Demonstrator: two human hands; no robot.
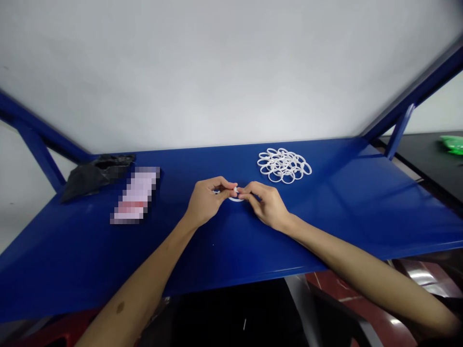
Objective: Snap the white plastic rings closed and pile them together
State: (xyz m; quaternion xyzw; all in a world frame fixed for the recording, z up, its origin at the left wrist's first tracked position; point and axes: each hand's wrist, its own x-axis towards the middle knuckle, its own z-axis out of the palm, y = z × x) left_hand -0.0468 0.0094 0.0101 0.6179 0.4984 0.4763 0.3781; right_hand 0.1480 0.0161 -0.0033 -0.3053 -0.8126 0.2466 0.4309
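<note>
Over the middle of the blue table, my left hand [209, 198] and my right hand [265, 202] meet fingertip to fingertip. Both are closed in a pinch on a thin white ring [237, 199]. Its lower curve shows below the fingers, and a small white end sticks up between the fingertips. The fingers hide most of the ring. Beyond my right hand lies a flat cluster of several similar white rings [284, 166], overlapping one another; I cannot tell how they are joined.
The blue table [210, 166] backs onto a pale wall with blue braces at either side. At left lie a crumpled dark bag [88, 179] and a pixelated flat oblong thing [136, 193]. Something bright green [454, 143] rests on a dark surface at far right.
</note>
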